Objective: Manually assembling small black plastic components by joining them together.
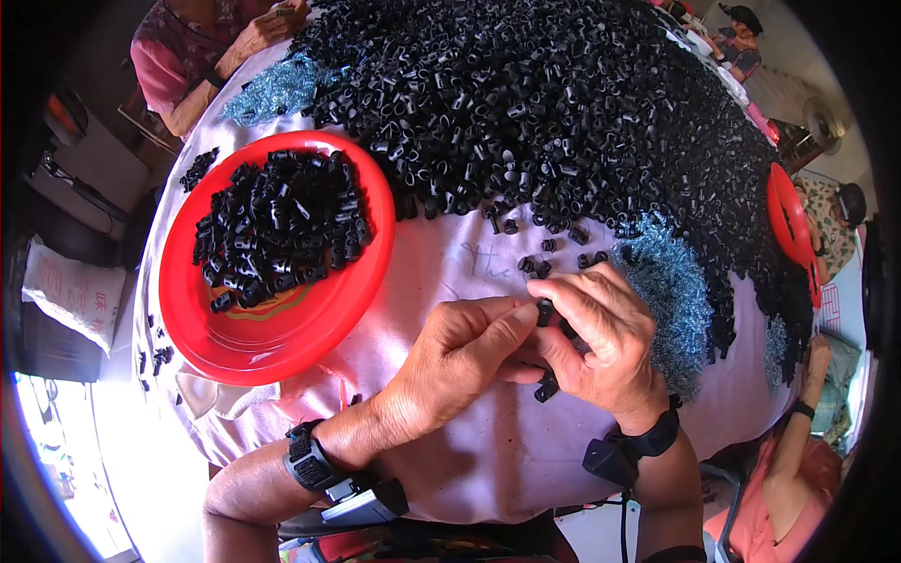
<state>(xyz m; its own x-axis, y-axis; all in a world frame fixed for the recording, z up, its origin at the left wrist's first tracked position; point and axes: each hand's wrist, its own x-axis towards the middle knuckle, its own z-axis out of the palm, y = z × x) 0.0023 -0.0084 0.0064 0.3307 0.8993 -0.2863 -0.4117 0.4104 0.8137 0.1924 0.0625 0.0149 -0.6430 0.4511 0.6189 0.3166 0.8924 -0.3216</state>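
Note:
In front of me, over the pale pink cloth, both my hands meet fingertip to fingertip. My left hand point(449, 361) pinches a small black plastic cord lock point(543, 311) between thumb and forefinger. From the other side, my right hand point(605, 342) closes its thumb and fingers on the same piece. More black bits show under and between my right fingers, and I cannot tell whether they are held. A loose black piece point(546, 387) lies below my hands. A few others point(537, 266) are scattered just beyond my fingertips.
A red plate point(178, 324) heaped with black cord locks stands at left. Beyond my hands spreads a large mound of loose black parts point(526, 103). Bluish heaps of tiny springs lie right point(671, 310) and far left point(277, 89). Other people sit around the cloth-covered table point(488, 469).

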